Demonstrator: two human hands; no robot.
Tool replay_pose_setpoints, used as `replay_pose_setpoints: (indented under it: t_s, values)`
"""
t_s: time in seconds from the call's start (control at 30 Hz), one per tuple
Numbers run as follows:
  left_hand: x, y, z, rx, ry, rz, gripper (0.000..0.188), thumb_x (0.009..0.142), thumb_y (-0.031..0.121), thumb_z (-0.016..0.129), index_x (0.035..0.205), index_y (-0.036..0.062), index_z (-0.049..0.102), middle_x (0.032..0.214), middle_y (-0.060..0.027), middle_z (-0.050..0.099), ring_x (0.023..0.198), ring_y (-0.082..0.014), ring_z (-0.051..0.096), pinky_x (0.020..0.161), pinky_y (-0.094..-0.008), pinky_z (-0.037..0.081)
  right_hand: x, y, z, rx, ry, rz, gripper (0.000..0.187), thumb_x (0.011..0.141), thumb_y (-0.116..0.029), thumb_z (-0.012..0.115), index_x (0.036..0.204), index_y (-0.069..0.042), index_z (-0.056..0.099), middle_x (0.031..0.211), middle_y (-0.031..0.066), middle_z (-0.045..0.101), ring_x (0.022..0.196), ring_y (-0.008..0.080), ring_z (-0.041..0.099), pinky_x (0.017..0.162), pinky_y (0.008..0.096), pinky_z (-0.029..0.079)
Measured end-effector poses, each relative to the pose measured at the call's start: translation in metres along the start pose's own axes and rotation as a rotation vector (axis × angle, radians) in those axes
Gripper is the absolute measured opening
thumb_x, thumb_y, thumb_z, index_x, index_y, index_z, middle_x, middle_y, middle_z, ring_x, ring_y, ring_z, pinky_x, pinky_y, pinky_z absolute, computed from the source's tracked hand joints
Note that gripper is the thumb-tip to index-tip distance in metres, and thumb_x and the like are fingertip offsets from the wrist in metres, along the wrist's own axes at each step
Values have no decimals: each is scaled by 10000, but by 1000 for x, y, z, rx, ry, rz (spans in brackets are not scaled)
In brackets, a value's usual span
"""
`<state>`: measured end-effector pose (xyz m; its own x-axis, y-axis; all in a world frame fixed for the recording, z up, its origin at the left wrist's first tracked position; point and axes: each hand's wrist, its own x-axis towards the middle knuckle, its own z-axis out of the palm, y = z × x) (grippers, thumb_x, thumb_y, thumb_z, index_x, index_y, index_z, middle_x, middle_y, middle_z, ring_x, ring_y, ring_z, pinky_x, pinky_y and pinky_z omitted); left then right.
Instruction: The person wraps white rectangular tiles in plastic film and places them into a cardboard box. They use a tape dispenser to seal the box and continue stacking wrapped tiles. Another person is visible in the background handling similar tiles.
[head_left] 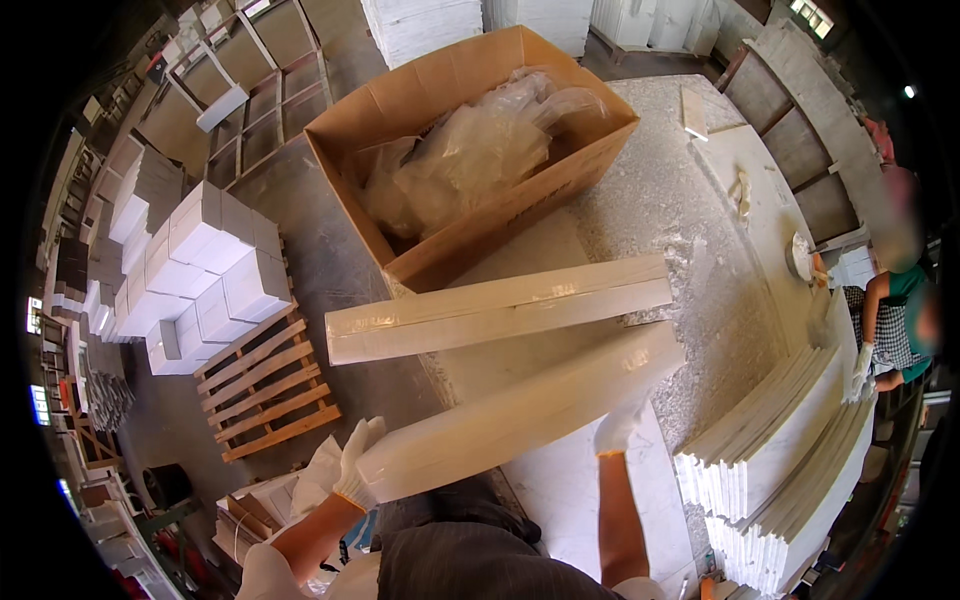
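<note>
Between my two white-gloved hands is a long, flat white package (520, 415) wrapped in clear film, tilted up toward its right end. My left hand (355, 462) presses against its left end, fingers pointing upward. My right hand (619, 430) supports the right part from below and near side, its fingers partly hidden by the package. Just beyond lies a second long wrapped package (500, 308) with a taped seam along its side. Behind it stands an open cardboard box (510, 220) holding crumpled clear plastic bags (470, 150).
Stacks of thin white slabs (765, 455) stand at the right of the worktable (720, 300). A co-worker in green (905, 300) handles slabs there, wearing gloves. At left, white boxes (205, 255) rest by a wooden pallet (270, 390). A metal frame (280, 80) stands far left.
</note>
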<state>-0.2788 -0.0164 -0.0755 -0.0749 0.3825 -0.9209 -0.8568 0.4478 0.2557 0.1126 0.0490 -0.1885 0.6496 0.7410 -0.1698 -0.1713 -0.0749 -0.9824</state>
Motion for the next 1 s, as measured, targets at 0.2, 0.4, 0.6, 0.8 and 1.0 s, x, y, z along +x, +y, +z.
replay_pose_setpoints:
  t_s: [0.2,0.4,0.6,0.8,1.0]
  values:
    - [45,1,-33,176,-205,-280,541,1009,533,443,1260,78,593,1247,-130,645,1144,-333,604,1000,-507,473,-108,-39,50,-450,-101,370,619,1065,-488,346,1398,23,454,1127,179,658,992,231,574,862,395,451]
    - [68,11,-45,155,-26,-383,456,966,446,547,1119,36,680,1023,-170,719,935,-319,679,855,-458,536,-105,-60,45,-436,-276,184,602,1039,-447,438,1454,-12,406,1155,209,659,1095,271,625,907,388,478]
    - [76,30,14,462,-11,-213,435,964,432,549,1092,38,680,995,-170,711,913,-315,677,832,-456,532,-59,-77,70,-368,-313,334,667,986,-353,497,1509,6,289,1387,235,528,1267,277,524,1033,357,421]
    - [71,22,73,907,-73,-19,414,961,419,552,1065,39,680,967,-170,702,891,-310,675,810,-454,527,-13,-39,106,-196,-207,208,890,949,-473,548,1573,-1,124,1492,283,424,1326,343,487,1084,373,393]
    - [48,-11,125,1429,-317,129,395,959,405,554,1038,40,680,939,-169,693,869,-306,673,787,-451,522,21,-88,94,-373,-312,292,862,959,-476,572,1565,-8,177,1511,267,406,1405,338,406,1131,374,356]
